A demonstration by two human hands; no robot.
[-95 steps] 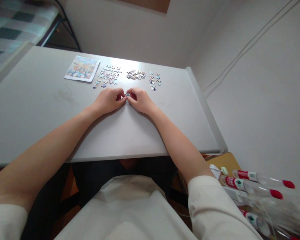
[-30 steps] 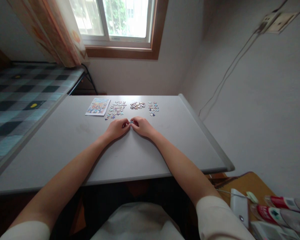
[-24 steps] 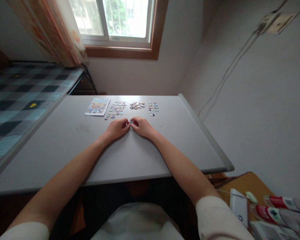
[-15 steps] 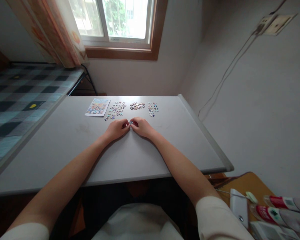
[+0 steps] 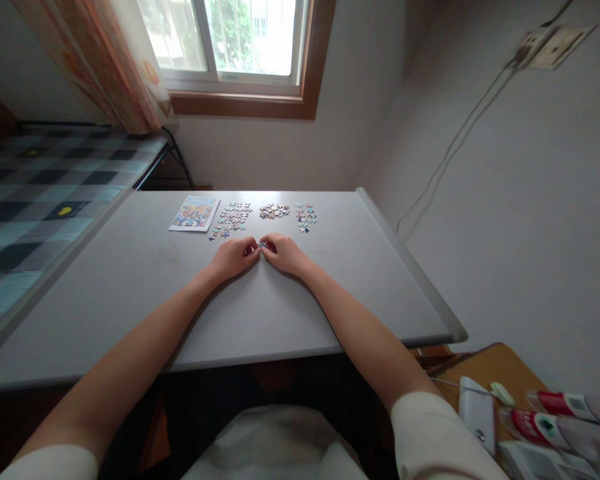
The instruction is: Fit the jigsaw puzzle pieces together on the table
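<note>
Watching the head feed from my end, I've got both hands meeting over the table (image 5: 260, 320), just on the near side of the puzzle stuff. Left hand (image 5: 237, 257) is curled, thumb and finger drawn in to a pinch on a small bluish piece (image 5: 263, 245). Right hand (image 5: 282, 253) has the same kind of pinch on it from the other side, fingers bent. Fingertips cover too much for me to tell whether it's one piece or a couple joined. Past the left hand there's a spread-out left batch (image 5: 235, 217), with the picture card (image 5: 195, 214) beside it. The pile (image 5: 275, 211) sits beyond where the hands meet, and a smaller right batch (image 5: 306, 217) lies past the right hand. Bottles (image 5: 535, 428) are down at lower right.
</note>
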